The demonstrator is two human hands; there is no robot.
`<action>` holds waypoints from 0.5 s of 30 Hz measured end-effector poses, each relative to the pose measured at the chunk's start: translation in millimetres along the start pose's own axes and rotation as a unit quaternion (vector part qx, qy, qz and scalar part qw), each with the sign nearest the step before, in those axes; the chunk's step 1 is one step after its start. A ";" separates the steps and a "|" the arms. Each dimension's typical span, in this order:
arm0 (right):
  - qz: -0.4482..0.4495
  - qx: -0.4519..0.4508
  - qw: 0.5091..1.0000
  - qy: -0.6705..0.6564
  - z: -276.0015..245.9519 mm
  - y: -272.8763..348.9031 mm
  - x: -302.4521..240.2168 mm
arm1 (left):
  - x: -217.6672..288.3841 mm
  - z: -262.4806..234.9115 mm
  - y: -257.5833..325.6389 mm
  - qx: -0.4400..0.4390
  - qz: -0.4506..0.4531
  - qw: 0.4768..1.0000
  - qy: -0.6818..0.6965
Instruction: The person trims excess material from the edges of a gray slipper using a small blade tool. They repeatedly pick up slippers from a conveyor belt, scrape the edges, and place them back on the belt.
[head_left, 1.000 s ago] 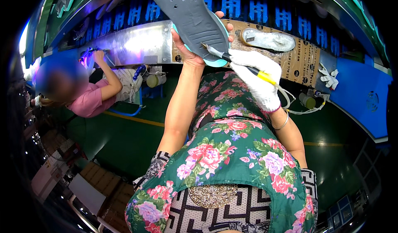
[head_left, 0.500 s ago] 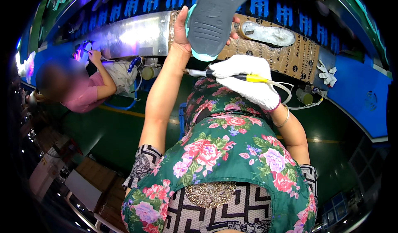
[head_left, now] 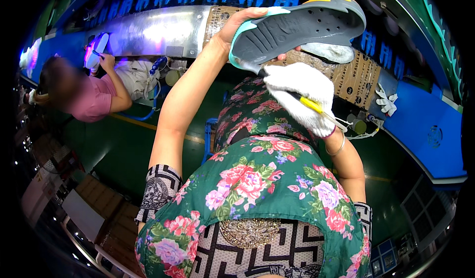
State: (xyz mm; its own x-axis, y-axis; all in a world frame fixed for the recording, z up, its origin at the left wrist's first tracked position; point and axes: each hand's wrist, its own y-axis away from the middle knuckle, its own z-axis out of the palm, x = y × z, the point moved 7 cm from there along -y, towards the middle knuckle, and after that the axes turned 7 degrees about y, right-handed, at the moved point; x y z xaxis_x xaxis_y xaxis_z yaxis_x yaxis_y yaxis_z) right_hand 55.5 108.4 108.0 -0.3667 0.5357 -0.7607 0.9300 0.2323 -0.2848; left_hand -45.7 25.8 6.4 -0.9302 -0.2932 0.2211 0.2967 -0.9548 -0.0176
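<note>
In the head view, the left hand (head_left: 237, 28) is raised in the upper centre of the frame and grips a shoe sole (head_left: 297, 28) by its heel end, with the fingers wrapped around the teal edge. The sole shows its dark grey underside to the camera. Its long axis runs nearly level, from the heel at the centre to the toe at the upper right, and the toe end rises a little. A yellow patch sits on the upper rim near the toe.

The right hand (head_left: 302, 95) wears a white knitted glove and is closed around a yellow-handled tool (head_left: 316, 107). It sits just under the sole, touching or almost touching its lower edge near the heel; the tip of the tool is hidden, so I cannot tell if it meets the sole.

Behind the sole is a long work line with a shiny metal surface (head_left: 158, 30) and a brown cardboard sheet (head_left: 356, 75). Between the hands and this line there is little open room. More room is in the lower left, over the green floor (head_left: 114, 144). At the left edge, another person in a pink shirt (head_left: 94, 100) works at the same line, well apart from the hands.
</note>
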 end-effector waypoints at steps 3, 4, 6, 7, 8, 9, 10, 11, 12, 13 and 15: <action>-0.057 -0.046 0.997 0.033 8.4 0.6 -3.2 | 4.2 -1.9 -2.0 -0.023 -0.015 0.998 -0.053; -0.030 -0.062 0.997 -0.031 8.5 0.6 -3.2 | -0.2 -5.5 1.8 0.012 -0.007 0.999 -0.036; 0.081 -0.018 0.985 -0.150 5.4 6.1 13.7 | -1.5 -7.1 4.4 0.033 -0.007 0.997 -0.066; 0.135 0.005 0.969 -0.209 5.1 11.2 23.3 | -2.4 -7.9 4.9 0.044 -0.007 0.996 -0.082; 0.125 0.031 0.976 -0.175 -1.3 10.7 29.4 | -3.0 -8.3 2.8 0.058 0.009 0.995 -0.077; 0.088 0.026 0.992 -0.086 -5.4 8.2 27.5 | -5.5 -7.0 2.4 0.057 0.021 0.996 -0.061; 0.094 -0.002 0.991 -0.094 -0.6 8.2 26.7 | -8.8 -5.7 3.2 0.057 0.032 0.997 -0.045; 0.101 -0.028 0.990 -0.100 5.4 8.5 27.3 | -10.7 -4.5 2.2 0.054 0.042 0.997 -0.030; 0.127 -0.039 0.980 -0.146 11.4 14.5 34.2 | -7.3 -2.6 -0.5 0.063 0.054 0.995 -0.050; 0.210 -0.046 0.940 -0.264 18.6 25.3 40.0 | -10.3 -9.1 -0.1 0.027 0.040 0.998 -0.041; 0.351 -0.016 0.823 -0.446 13.2 34.1 46.6 | -16.6 -17.3 3.2 0.059 0.072 0.996 -0.015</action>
State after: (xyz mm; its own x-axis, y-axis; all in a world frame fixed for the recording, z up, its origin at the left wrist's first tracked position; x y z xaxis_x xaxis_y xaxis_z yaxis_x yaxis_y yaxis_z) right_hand 70.5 130.6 55.2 0.4381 -0.2593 -0.8607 0.8987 0.1493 0.4124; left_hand -33.1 26.8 -14.2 -0.8696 -0.4234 0.2539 0.4518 -0.8898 0.0636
